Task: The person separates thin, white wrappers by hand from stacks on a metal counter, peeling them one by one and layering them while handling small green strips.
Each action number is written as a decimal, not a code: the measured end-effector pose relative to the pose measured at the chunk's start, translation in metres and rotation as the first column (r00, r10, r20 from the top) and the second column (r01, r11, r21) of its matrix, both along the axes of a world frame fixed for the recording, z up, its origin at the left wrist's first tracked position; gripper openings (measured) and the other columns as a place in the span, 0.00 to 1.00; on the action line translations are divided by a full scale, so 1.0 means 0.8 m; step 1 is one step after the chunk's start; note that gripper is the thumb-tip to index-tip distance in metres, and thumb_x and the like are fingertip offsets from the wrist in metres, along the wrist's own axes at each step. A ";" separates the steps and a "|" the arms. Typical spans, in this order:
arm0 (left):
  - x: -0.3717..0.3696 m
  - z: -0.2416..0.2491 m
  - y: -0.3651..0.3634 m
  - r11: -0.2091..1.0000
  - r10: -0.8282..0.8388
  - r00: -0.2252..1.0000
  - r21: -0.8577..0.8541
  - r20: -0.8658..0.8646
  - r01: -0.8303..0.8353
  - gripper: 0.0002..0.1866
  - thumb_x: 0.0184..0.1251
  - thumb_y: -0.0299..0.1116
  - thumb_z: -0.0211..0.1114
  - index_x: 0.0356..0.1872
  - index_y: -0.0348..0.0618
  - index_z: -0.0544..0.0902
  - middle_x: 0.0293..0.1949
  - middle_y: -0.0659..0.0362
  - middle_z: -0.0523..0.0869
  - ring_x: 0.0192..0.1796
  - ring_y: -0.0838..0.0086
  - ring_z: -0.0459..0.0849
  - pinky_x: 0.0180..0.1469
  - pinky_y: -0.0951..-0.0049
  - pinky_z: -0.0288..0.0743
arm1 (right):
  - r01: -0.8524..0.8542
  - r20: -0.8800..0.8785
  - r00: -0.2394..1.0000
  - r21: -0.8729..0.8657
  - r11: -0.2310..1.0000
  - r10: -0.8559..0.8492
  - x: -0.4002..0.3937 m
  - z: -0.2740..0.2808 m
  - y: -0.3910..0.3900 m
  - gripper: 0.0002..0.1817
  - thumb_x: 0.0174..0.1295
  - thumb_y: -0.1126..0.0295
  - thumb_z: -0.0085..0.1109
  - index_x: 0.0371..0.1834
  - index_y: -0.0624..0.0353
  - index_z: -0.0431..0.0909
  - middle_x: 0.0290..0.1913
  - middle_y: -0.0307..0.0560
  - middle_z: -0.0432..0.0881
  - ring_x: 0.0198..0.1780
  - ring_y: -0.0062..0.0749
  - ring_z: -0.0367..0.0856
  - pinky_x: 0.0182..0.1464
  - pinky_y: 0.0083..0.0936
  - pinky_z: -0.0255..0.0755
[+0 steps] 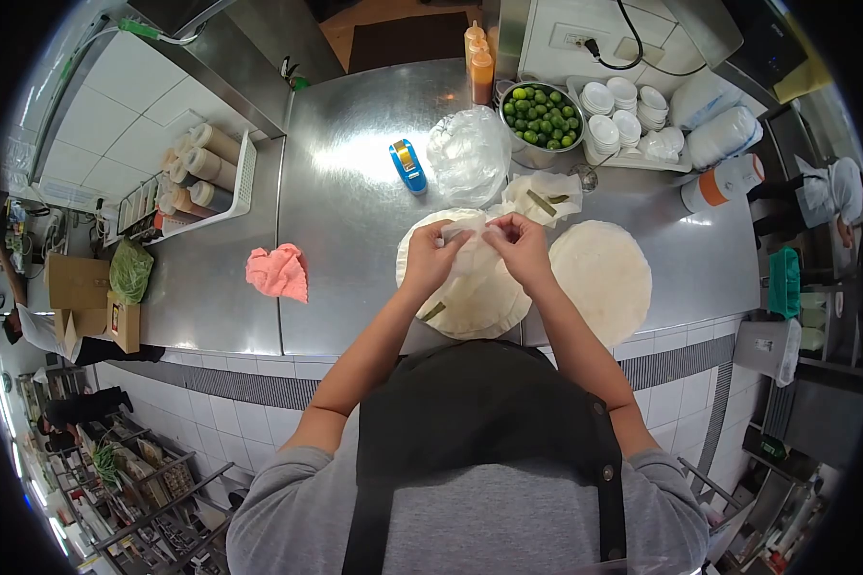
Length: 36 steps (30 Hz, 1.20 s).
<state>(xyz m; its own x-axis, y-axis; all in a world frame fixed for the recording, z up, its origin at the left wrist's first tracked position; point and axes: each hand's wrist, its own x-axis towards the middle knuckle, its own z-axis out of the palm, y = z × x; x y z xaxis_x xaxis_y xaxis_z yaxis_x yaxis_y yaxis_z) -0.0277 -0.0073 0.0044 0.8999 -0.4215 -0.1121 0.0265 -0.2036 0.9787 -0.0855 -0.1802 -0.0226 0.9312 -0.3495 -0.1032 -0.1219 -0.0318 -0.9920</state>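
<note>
My left hand (430, 257) and my right hand (522, 251) meet over a pale round flat disc (494, 302), like dough or a large tortilla. Between them, pinched by the fingertips of both, is a thin whitish translucent sheet (466, 230). One narrow green-brown strip (435, 310) lies near the disc's lower left edge. Just beyond my right hand, a crumpled pale wrapper (568, 188) carries more such strips (541, 202). Another pale round disc (601, 280) lies to the right on the steel counter (355, 240).
Behind my hands are a clear plastic bag (469, 153), a blue tape dispenser (408, 166), a metal pot of limes (544, 153) and orange sauce bottles (482, 77). A pink cloth (278, 272) lies left. White lidded cups (626, 125) fill a tray at the back right.
</note>
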 end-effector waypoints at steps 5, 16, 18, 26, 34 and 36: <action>0.002 -0.010 0.000 0.996 0.079 0.997 -0.044 0.024 -0.078 0.10 0.69 0.32 0.71 0.41 0.34 0.89 0.28 0.65 0.87 0.27 0.88 0.77 0.27 0.80 0.69 | 0.020 -0.014 1.000 -0.116 0.993 -0.022 -0.003 -0.015 0.001 0.09 0.60 0.67 0.69 0.34 0.62 0.84 0.25 0.33 0.80 0.28 0.13 0.72 0.32 0.18 0.66; 0.017 -0.004 0.026 0.982 0.104 0.981 -0.137 -0.165 -0.128 0.11 0.72 0.31 0.68 0.47 0.35 0.88 0.37 0.61 0.89 0.36 0.81 0.84 0.38 0.78 0.78 | -0.096 0.026 0.995 0.175 0.980 0.093 -0.002 -0.008 -0.001 0.12 0.63 0.67 0.69 0.28 0.58 0.77 0.27 0.29 0.78 0.30 0.11 0.71 0.34 0.17 0.65; 0.023 -0.008 0.031 0.889 0.210 0.938 -0.346 -0.277 -0.301 0.10 0.72 0.30 0.66 0.48 0.34 0.87 0.39 0.60 0.90 0.37 0.81 0.83 0.39 0.78 0.76 | -0.045 0.027 0.999 0.218 0.975 0.040 -0.001 -0.012 -0.003 0.10 0.63 0.70 0.68 0.28 0.57 0.76 0.29 0.29 0.78 0.33 0.09 0.72 0.37 0.16 0.65; 0.031 0.033 0.038 0.986 -0.089 0.980 -0.157 -0.176 0.061 0.17 0.60 0.28 0.77 0.49 0.32 0.87 0.43 0.55 0.90 0.43 0.78 0.86 0.51 0.77 0.79 | -0.167 0.213 0.965 0.043 0.985 0.154 -0.005 0.034 0.015 0.10 0.65 0.74 0.65 0.28 0.59 0.74 0.43 0.39 0.86 0.44 0.17 0.79 0.51 0.19 0.71; 0.043 0.028 0.024 1.000 0.010 0.999 -0.021 -0.037 -0.010 0.10 0.60 0.31 0.79 0.35 0.34 0.89 0.25 0.64 0.88 0.25 0.87 0.80 0.27 0.83 0.71 | -0.135 0.250 0.966 0.295 0.946 0.060 -0.016 0.017 -0.003 0.13 0.65 0.80 0.60 0.24 0.57 0.69 0.35 0.39 0.85 0.40 0.17 0.81 0.46 0.19 0.73; 0.046 0.025 0.028 0.998 0.056 0.998 0.020 -0.007 -0.056 0.10 0.61 0.31 0.78 0.35 0.34 0.89 0.25 0.64 0.88 0.24 0.88 0.79 0.26 0.83 0.70 | 0.087 0.151 0.971 0.501 0.861 -0.186 -0.018 0.010 -0.010 0.16 0.65 0.82 0.58 0.23 0.54 0.66 0.29 0.35 0.80 0.37 0.16 0.81 0.42 0.17 0.73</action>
